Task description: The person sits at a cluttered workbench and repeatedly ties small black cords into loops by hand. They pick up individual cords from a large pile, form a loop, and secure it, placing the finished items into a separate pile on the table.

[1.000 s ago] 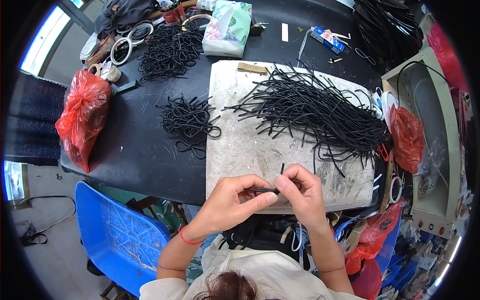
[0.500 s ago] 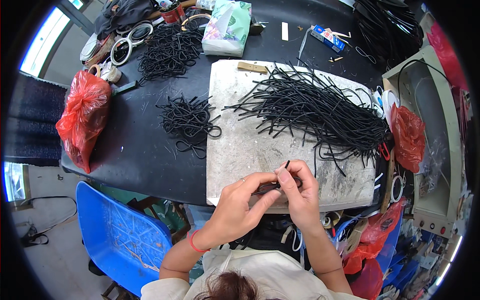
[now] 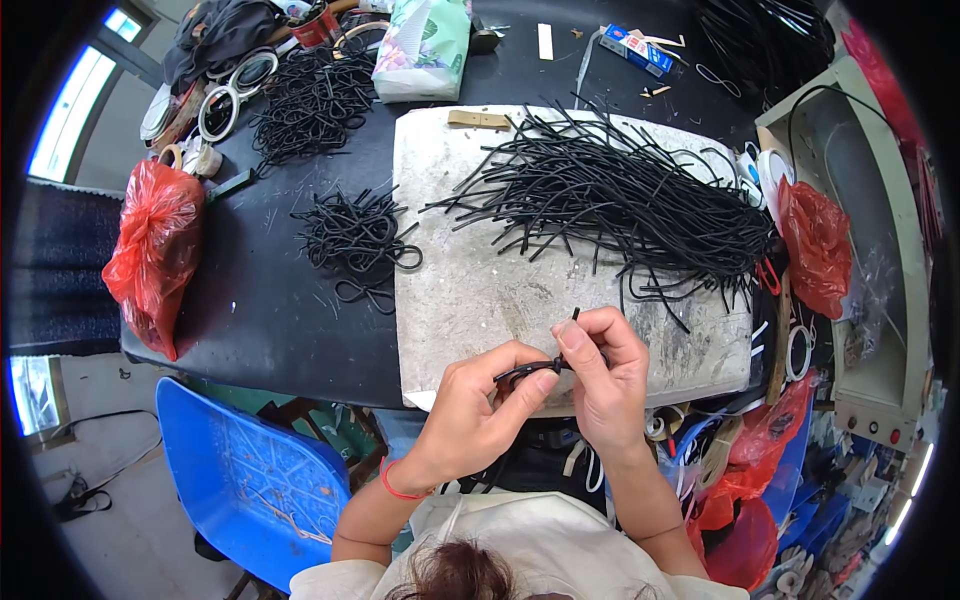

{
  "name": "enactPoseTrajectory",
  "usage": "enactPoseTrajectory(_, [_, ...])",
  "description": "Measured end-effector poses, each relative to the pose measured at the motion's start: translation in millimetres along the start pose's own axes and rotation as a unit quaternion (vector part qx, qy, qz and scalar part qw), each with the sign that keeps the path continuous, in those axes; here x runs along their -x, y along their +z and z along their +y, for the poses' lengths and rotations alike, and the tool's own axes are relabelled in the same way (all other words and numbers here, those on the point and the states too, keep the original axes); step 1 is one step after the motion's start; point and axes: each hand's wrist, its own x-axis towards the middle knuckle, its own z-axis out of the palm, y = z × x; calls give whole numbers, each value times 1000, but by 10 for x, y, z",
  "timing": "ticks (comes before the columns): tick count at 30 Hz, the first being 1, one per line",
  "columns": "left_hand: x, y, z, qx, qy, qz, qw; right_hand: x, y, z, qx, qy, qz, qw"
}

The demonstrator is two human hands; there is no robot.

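Note:
Above the near edge of the pale board (image 3: 470,290), both hands grip one black cord (image 3: 530,370) that is looped and looks knotted between them. My left hand (image 3: 490,400) pinches the loop with thumb and fingertips. A short end of the cord sticks up from the thumb and forefinger of my right hand (image 3: 607,375); the rest of its grip is partly hidden. A large pile of straight black cords (image 3: 620,200) covers the board's far half. To the left, a smaller heap of looped black cords (image 3: 352,235) lies on the black table, just touching the board's edge.
Another heap of looped cords (image 3: 312,100) lies farther back, beside a tissue pack (image 3: 425,50). Red plastic bags stand at the left (image 3: 155,250) and right (image 3: 815,245). A blue plastic chair (image 3: 250,480) is at the lower left, and a grey metal cabinet (image 3: 880,270) borders the right.
My hands have drawn slightly apart, so more of the cord shows between them. The whole view has shifted a little, moving the table leftward and up.

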Motion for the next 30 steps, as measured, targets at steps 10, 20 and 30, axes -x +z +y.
enactPoseTrajectory(10, [42, 128, -80, 16, 41, 78, 996, -58, 17, -115, 76, -1, 20, 997])
enactPoseTrajectory(20, [-34, -22, 72, -30, -9, -4, 1000, -59, -67, -121, 112, 14, -96, 989])
enactPoseTrajectory(30, [10, 143, 82, -5, 8, 47, 999, -42, 39, -91, 151, -30, 10, 988])
